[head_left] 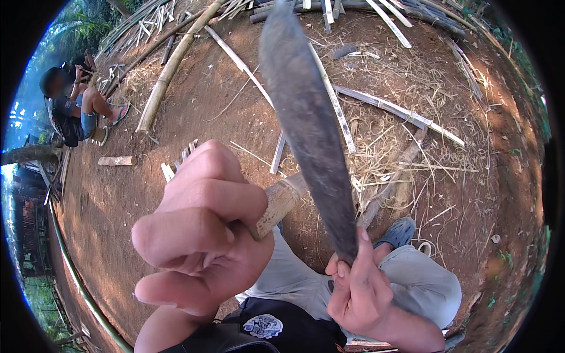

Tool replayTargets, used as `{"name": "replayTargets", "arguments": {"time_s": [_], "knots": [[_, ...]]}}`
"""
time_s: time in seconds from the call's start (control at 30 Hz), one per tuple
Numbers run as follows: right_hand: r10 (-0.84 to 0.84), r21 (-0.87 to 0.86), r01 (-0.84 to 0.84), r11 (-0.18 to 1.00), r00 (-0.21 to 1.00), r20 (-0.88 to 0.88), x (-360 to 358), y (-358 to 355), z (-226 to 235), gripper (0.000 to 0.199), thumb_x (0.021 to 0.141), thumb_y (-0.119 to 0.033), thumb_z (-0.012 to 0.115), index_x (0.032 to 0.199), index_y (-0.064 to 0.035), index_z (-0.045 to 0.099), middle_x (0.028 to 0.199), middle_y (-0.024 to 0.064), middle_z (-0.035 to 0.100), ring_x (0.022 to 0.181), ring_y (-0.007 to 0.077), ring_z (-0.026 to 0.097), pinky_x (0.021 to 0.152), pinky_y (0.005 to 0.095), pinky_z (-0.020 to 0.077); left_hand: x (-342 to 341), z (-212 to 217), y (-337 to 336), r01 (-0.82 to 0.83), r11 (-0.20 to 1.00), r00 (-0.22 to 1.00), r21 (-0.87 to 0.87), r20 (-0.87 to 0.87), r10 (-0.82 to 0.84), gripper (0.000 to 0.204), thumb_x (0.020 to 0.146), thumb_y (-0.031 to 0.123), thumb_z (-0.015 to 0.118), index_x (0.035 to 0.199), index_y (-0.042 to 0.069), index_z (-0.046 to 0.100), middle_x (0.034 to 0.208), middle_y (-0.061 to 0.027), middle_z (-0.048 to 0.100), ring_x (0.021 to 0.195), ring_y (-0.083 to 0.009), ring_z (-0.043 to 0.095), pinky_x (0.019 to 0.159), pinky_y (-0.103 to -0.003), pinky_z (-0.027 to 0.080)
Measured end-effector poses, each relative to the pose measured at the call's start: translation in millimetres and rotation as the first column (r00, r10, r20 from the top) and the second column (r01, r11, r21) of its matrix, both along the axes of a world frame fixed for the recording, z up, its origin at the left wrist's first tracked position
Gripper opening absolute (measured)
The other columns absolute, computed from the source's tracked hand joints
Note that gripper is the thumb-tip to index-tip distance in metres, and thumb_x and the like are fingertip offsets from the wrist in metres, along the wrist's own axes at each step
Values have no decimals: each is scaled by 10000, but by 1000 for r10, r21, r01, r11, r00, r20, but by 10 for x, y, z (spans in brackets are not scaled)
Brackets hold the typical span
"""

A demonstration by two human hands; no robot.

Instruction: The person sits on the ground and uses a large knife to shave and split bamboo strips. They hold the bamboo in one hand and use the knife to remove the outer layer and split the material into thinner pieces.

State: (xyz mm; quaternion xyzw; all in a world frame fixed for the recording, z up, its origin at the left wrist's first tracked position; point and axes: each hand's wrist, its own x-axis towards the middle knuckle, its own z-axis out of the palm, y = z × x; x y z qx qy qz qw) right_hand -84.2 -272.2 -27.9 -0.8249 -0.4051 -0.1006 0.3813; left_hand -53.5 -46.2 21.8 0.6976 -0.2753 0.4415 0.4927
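While left hand (200,235) grips bamboo handle (279,203), right hand (359,288) pinches blade (309,123) edge.

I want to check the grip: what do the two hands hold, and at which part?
Left hand grips the wooden handle of a large dark blade; right hand pinches the blade's lower end.

Matt grey metal blade (306,117), pale wooden handle (279,203).
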Motion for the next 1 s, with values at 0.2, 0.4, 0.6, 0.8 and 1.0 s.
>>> {"name": "replayTargets", "arguments": {"time_s": [0.2, 0.4, 0.6, 0.8, 1.0], "knots": [[85, -137, -99, 986, 991, -103, 59, -27, 85, 590, 806, 43, 625, 1351, 187, 452, 789, 142, 628, 560, 160, 619, 472, 270, 514, -55, 44, 6, -63, 996, 996, 55, -51, 66, 598, 1063, 550, 140, 731, 106, 364, 511, -144, 482, 500, -211, 388, 554, -367, 339], [35, -169, -43, 985, 998, -50, 65, -79, 96, 616, 780, 45, 616, 1362, 175, 462, 767, 111, 598, 552, 152, 593, 463, 266, 505, -23, 22, -31, -122, 992, 992, 8, -37, 122, 601, 1064, 538, 135, 724, 98, 363, 493, -139, 471, 450, -186, 368, 512, -330, 318], [16, -168, 11, 986, 987, 159, 34, -54, 32, 644, 755, 47, 607, 1373, 162, 471, 746, 81, 568, 543, 145, 567, 453, 261, 495, -21, 28, -14, -98, 993, 994, 64, -34, 101, 588, 1065, 527, 132, 762, 93, 388, 483, -121, 455, 436, -170, 358, 510, -321, 314], [27, -74, -14, 997, 982, 185, 67, 37, -18, 678, 729, 57, 597, 1392, 140, 482, 696, 35, 491, 500, 125, 480, 441, 266, 478, 17, -5, -61, -118, 993, 993, -9, 13, 118, 559, 1068, 502, 140, 788, 95, 402, 479, -107, 443, 428, -168, 346, 497, -318, 306], [11, -183, -1, 983, 999, 50, 128, 41, 10, 645, 749, 60, 595, 1386, 121, 509, 683, 29, 479, 500, 114, 491, 436, 270, 472, -9, 8, -74, -133, 990, 991, -48, -31, 132, 659, 1060, 546, 111, 667, 84, 367, 532, -69, 492, 461, -167, 331, 492, -312, 297]]}}
